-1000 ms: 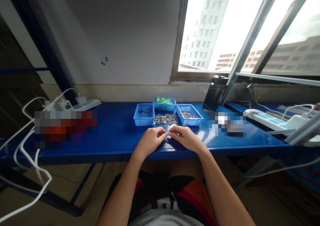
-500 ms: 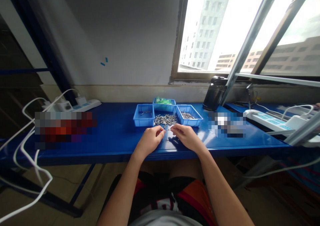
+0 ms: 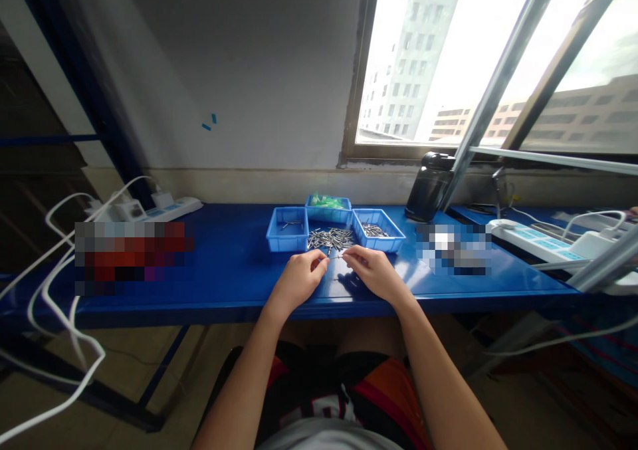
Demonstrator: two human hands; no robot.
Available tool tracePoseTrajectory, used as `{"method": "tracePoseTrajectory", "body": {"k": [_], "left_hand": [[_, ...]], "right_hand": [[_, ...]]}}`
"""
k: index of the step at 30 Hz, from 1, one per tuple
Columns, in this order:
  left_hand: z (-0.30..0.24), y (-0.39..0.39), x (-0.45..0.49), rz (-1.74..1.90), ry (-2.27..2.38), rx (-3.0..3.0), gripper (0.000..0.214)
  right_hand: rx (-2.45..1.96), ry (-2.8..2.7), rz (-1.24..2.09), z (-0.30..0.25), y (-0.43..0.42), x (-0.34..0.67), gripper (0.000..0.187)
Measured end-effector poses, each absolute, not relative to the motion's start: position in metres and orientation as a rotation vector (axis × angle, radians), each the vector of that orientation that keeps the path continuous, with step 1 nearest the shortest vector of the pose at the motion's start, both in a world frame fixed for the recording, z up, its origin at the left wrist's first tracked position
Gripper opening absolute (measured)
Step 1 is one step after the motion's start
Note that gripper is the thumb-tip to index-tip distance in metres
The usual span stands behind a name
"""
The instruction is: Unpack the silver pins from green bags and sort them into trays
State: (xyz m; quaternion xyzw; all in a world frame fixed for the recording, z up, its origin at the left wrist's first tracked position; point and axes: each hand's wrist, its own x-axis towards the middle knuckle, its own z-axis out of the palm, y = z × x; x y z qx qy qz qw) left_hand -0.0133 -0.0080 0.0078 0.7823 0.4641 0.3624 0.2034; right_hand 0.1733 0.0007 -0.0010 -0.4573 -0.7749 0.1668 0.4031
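Observation:
A thin silvery metal pin point(image 3: 335, 257) spans the short gap between my two hands above the table. My left hand point(image 3: 300, 276) is closed, its thumb and fingertips pinching the pin's left end. On the other end, the fingertips of my right hand point(image 3: 373, 272) are pinched together. Just beyond my fingers lies a loose pile of similar metal pins point(image 3: 331, 238). A blue bin point(image 3: 288, 242) at the left holds a few pins, and the blue bin at the right point(image 3: 383, 243) holds many more. Fine detail on the held pin is too small to make out.
Behind the pile, a third blue bin point(image 3: 314, 209) contains green plastic pieces point(image 3: 326, 201). A black bottle point(image 3: 429, 187) stands at the back right. Power strips with white cables lie at both sides, one strip point(image 3: 528, 237) at the right. Blurred items flank the blue table point(image 3: 224, 270).
My right hand has shifted very slightly to the right, and a little more of the pin shows between my fingertips. The bins and pile look the same.

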Motion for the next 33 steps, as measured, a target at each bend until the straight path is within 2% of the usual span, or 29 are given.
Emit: {"method": "tracePoseTrajectory", "body": {"k": [21, 33], "left_hand": [[0.0068, -0.0076, -0.0135, 1.016, 1.283, 2.176, 0.023], [0.007, -0.0104, -0.0133, 1.029, 1.144, 2.23, 0.023]], "right_hand": [[-1.141, -1.975, 0.433, -0.005, 0.004, 0.1751, 0.015], [-1.053, -2.109, 0.506, -0.0018, 0.0002, 0.174, 0.02]]}}
